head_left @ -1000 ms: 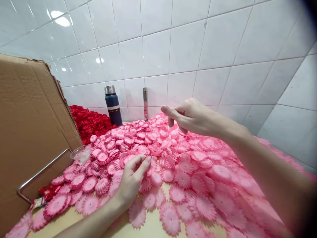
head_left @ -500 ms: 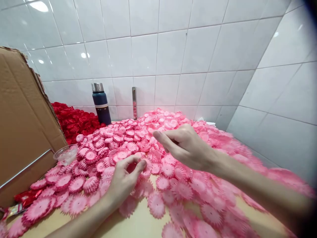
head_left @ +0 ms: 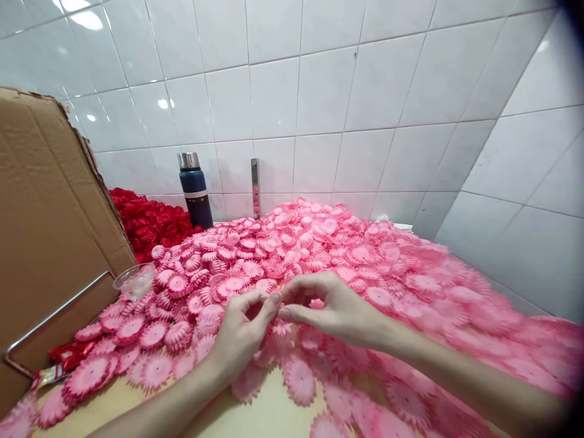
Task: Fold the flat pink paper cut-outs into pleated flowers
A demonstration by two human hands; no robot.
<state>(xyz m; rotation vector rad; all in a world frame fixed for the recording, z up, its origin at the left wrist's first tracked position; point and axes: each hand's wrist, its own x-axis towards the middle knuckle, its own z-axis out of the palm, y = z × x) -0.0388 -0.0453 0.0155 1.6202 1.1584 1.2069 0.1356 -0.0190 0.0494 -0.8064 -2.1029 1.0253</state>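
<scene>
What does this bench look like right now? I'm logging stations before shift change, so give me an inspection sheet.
Surface: tan tabletop, mostly covered.
Job's things: pink petal discs heaped across it; red petal pile at back left.
Clutter: blue flask, clear cup, red wrappers, cardboard box with metal rod.
Hands: left hand and right hand meet fingertip to fingertip over the discs; anything pinched is not discernible.
Cables: nothing seen.
Surroundings: white tiled wall.

We see our left hand and right hand meeting fingertip to fingertip above a heap of pink paper flowers on the table. Red flowers, a dark flask by the tiled wall, cardboard at left, a clear cup beside it.
</scene>
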